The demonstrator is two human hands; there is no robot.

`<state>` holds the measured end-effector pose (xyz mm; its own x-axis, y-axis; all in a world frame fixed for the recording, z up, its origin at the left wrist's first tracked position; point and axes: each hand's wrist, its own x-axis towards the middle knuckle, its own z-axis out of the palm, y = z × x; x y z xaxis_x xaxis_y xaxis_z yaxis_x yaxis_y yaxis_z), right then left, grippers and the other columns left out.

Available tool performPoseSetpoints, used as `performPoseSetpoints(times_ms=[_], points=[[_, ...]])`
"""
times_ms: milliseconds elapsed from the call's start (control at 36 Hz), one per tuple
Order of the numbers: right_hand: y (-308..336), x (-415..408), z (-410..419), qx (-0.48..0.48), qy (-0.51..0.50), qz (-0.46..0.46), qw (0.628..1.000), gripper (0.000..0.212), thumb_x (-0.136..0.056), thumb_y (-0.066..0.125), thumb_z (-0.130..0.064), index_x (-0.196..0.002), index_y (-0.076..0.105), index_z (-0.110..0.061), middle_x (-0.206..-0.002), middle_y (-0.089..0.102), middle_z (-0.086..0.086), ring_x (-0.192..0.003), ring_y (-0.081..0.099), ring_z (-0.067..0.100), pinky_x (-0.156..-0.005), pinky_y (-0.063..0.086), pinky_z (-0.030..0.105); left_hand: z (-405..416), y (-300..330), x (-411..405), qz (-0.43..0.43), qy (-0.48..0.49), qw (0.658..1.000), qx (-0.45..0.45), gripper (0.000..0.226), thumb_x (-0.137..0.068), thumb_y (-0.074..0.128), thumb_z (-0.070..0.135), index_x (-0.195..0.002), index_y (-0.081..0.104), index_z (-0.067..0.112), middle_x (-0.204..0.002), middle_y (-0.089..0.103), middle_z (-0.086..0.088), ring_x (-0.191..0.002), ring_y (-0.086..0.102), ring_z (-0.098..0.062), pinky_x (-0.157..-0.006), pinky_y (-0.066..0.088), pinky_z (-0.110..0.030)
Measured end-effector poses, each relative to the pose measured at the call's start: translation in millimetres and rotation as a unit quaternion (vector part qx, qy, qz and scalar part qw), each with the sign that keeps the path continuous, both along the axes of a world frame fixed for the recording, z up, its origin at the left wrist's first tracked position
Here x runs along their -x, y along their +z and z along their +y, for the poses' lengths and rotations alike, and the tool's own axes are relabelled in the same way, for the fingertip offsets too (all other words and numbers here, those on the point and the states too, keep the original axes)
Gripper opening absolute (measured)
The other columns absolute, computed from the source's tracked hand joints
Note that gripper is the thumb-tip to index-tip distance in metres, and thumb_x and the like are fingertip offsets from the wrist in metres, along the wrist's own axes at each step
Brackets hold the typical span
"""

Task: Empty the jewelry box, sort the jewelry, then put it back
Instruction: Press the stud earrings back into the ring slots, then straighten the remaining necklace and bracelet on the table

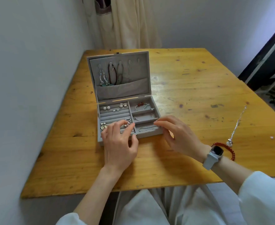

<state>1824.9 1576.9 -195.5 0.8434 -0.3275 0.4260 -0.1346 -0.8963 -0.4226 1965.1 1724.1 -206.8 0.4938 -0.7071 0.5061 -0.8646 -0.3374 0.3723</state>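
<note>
Left hand (118,143) pinches a silver ring (128,122) in the open grey velvet jewelry box (149,135); right hand (174,135), loosely curled and empty, hovers nearer the thin silver chain (147,129), lying crosswise.

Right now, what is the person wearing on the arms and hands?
Both arms have loose white sleeves pushed up the forearms. The right wrist carries a smartwatch with a dark rectangular face and a pale grey band. The left hand and right hand are bare, with no rings visible.

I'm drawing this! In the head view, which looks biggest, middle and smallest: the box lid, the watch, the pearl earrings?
1. Box lid, biggest by far.
2. Watch, though being nearer the camera enlarges it.
3. Pearl earrings, smallest.
</note>
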Motion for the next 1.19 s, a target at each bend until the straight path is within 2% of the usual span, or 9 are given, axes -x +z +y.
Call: performPoseSetpoints(times_ms=[194,250,361,444,500,611,750,972,1194], points=[[8,59,-39,-0.057,-0.236,0.029,0.97,0.022,-0.086,0.055,-0.007,-0.106,0.061,-0.003,-0.102,0.059,0.012,-0.099,0.055,0.026,-0.084,0.04,0.027,-58,26,49,0.017,-0.1,0.995,0.004,0.037,-0.08,0.044,0.027,-0.107,0.065,0.014,-0.11,0.061,-0.005,-0.107,0.05,-0.019,-0.092,0.038,-0.039],[6,80,-54,-0.066,-0.324,0.067,0.941,0.02,-0.087,0.055,-0.02,-0.098,0.059,-0.003,-0.096,0.058,0.013,-0.096,0.053,0.03,-0.082,0.04,0.035,-78,29,66,0.014,-0.136,0.991,-0.012,0.036,-0.08,0.045,0.026,-0.108,0.064,0.013,-0.11,0.062,-0.006,-0.107,0.052,-0.021,-0.09,0.04,-0.039],[8,117,-73,-0.094,-0.452,0.275,0.843,0.055,-0.085,0.045,-0.057,-0.107,0.052,-0.007,-0.108,0.054,0.01,-0.106,0.048,0.028,-0.088,0.039,0.041,-113,24,96,0.026,-0.195,0.977,-0.088,0.038,-0.087,0.054,0.02,-0.124,0.054,0.014,-0.129,0.051,-0.008,-0.123,0.043,-0.024,-0.103,0.031,-0.04],[6,124,-80,-0.126,-0.472,0.334,0.806,0.052,-0.085,0.046,-0.056,-0.102,0.054,-0.007,-0.105,0.055,0.011,-0.107,0.05,0.03,-0.088,0.04,0.043,-134,11,109,0.048,-0.212,0.965,-0.147,0.043,-0.092,0.045,0.027,-0.134,0.044,0.019,-0.14,0.039,-0.003,-0.131,0.03,-0.018,-0.109,0.022,-0.035],[5,121,-84,-0.145,-0.464,0.325,0.811,0.032,-0.088,0.048,-0.039,-0.08,0.051,-0.008,-0.088,0.052,0.011,-0.099,0.053,0.03,-0.083,0.041,0.04,-145,3,114,0.081,-0.211,0.959,-0.17,0.042,-0.093,0.043,0.029,-0.134,0.044,0.021,-0.138,0.039,-0.002,-0.13,0.031,-0.017,-0.108,0.024,-0.036],[8,120,-86,-0.176,-0.457,0.307,0.816,0.035,-0.088,0.045,-0.011,-0.056,0.033,-0.012,-0.066,0.042,0.007,-0.076,0.044,0.028,-0.07,0.036,0.034,-157,-9,119,0.078,-0.191,0.959,-0.193,0.039,-0.092,0.043,0.032,-0.131,0.047,0.024,-0.134,0.042,0.001,-0.127,0.03,-0.016,-0.106,0.021,-0.034],[2,136,-90,-0.162,-0.466,0.28,0.823,0.019,-0.089,0.044,-0.015,-0.099,0.051,-0.001,-0.103,0.054,0.018,-0.104,0.05,0.035,-0.084,0.044,0.04,-169,-14,120,0.07,-0.195,0.96,-0.189,0.037,-0.092,0.044,0.031,-0.128,0.05,0.024,-0.131,0.044,0.002,-0.125,0.03,-0.016,-0.103,0.021,-0.033],[-5,140,-93,-0.154,-0.448,0.242,0.847,0.032,-0.089,0.041,-0.012,-0.059,0.029,-0.01,-0.074,0.041,0.01,-0.08,0.043,0.028,-0.068,0.033,0.033,-174,-25,125,0.069,-0.177,0.972,-0.14,0.032,-0.09,0.047,0.029,-0.12,0.056,0.024,-0.123,0.048,0.004,-0.119,0.034,-0.014,-0.095,0.022,-0.029],[-6,133,-88,-0.175,-0.351,0.232,0.89,0.021,-0.089,0.05,-0.035,-0.1,0.052,-0.018,-0.11,0.05,0.003,-0.11,0.04,0.021,-0.094,0.03,0.04,-172,-28,121,0.102,-0.183,0.973,-0.097,0.025,-0.088,0.052,0.02,-0.111,0.063,0.018,-0.116,0.055,0.001,-0.114,0.042,-0.016,-0.094,0.026,-0.029]])
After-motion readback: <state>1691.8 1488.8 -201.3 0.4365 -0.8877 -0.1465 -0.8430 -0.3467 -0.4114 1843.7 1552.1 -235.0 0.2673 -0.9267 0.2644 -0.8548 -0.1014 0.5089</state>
